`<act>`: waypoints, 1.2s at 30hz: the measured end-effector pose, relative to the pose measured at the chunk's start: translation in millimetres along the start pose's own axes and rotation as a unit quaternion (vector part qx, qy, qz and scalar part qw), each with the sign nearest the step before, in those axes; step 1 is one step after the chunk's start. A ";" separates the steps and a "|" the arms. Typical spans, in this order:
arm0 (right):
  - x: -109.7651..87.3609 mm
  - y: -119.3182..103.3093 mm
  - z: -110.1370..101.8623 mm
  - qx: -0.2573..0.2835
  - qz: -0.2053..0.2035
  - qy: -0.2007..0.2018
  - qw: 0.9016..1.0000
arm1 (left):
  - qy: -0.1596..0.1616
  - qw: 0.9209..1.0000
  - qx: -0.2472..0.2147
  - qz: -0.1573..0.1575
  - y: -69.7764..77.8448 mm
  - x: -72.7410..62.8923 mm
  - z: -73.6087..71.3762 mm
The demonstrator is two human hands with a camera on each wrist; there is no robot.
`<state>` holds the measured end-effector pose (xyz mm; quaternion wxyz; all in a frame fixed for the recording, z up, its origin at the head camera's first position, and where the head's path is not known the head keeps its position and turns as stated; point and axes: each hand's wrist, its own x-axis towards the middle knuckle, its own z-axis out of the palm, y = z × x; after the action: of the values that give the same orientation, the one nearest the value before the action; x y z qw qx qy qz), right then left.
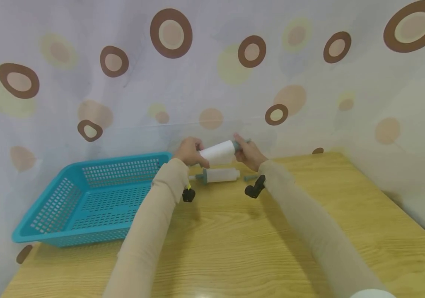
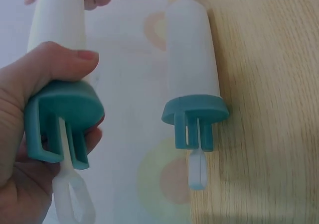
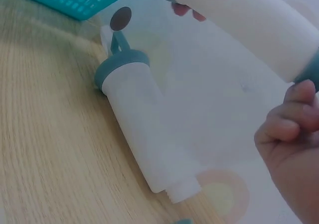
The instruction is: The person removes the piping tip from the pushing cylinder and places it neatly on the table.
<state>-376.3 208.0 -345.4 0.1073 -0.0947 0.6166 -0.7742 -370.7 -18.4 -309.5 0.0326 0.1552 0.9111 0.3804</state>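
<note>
My left hand (image 1: 189, 152) grips a white cylinder (image 1: 218, 153) near its teal flanged cap (image 2: 70, 104); a white loop handle (image 2: 72, 196) sticks out of that cap. At the opposite end, the fingers of my right hand (image 1: 249, 156) pinch a teal end piece (image 1: 237, 145), which sits against the cylinder. The cylinder is held above the table, tilted with its right end higher. Below it lies a second white cylinder (image 1: 221, 175) with the same kind of teal cap (image 3: 122, 64) and a bare threaded neck (image 3: 183, 189). A small teal tube-like piece (image 1: 250, 178) lies right of that neck.
A blue-green perforated basket (image 1: 74, 231) stands on the left of the wooden table (image 1: 220, 248). Behind the table hangs a white spotted curtain (image 1: 205, 82). Black wrist camera mounts (image 1: 255, 187) hang under the forearms, close to the parts on the table.
</note>
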 end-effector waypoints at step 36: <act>1.2 -4.2 -17.3 -0.058 0.034 -0.005 0.998 | 0.003 1.000 0.010 0.016 9.3 -2.7 3.5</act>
<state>-382.5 224.7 -345.1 0.1308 -0.0835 0.6627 -0.7326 -365.1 -10.7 -305.6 0.0227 0.1687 0.9124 0.3722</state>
